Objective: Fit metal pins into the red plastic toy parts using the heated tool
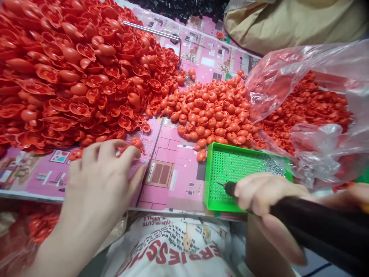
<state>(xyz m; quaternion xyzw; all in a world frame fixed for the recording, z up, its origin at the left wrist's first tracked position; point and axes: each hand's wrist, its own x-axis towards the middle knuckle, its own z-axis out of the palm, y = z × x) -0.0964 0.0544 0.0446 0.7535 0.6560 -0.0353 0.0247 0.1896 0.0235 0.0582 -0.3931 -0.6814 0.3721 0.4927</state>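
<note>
My left hand [100,181] is over the pink mat, fingers curved and thumb apart from the index finger. Just beyond its fingertips lies a small red plastic part [137,144], partly hidden by the fingers. My right hand [265,192] grips a black electric screwdriver [314,223], whose bit points left. The bit is above a green tray [211,177] with a grid of small holes. Silvery screws [273,165] are heaped toward the tray's far right corner; others seem to sit in the holes.
A big pile of red half-shells [77,84] covers the left. Rounded red assembled pieces [213,111] lie mid-table, beside a clear plastic bag [317,100] of red parts. Behind are a bent metal rod [152,31], black parts [184,9] and a brown sack [294,23].
</note>
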